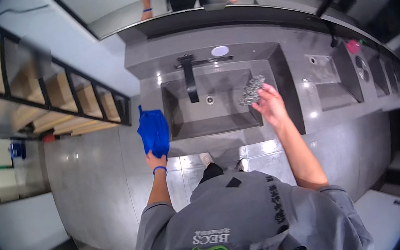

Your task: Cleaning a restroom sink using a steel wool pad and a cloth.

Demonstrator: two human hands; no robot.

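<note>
Left hand (157, 160): from our head view (only angle we've got), it's clamped on the lower end of a blue cloth (154, 130), thumb and fingers bunched around it.
Blue cloth: hanging out beside the left end of the basin, kinda crumpled, with a narrow strip poking up at its top corner. Can't tell if it touches the counter edge.
Left wrist: we're wearing a blue wristband (159, 170).
Right hand (271, 103): fingertips and thumb pinched together on the near edge of a shaggy grey pad (253, 91).
Grey pad: up at the right end of the basin in our view, tilted; how high it sits, we honestly can't say.
Basin (230, 123): rectangular, grey, sunk into a grey worktop (307, 93), round drain (210, 100) in the bottom.
Tap (191, 83): black, straight, reaching over the basin from the back.
Back ledge: a pale oval disc (220, 51) just right of the tap.
Further right: a second basin (338, 95), then something pink (352, 46).
Off to our left: wooden steps (58, 90) in a black frame.
Down below: our white shoes (206, 159) on grey tiles (89, 158).
</note>
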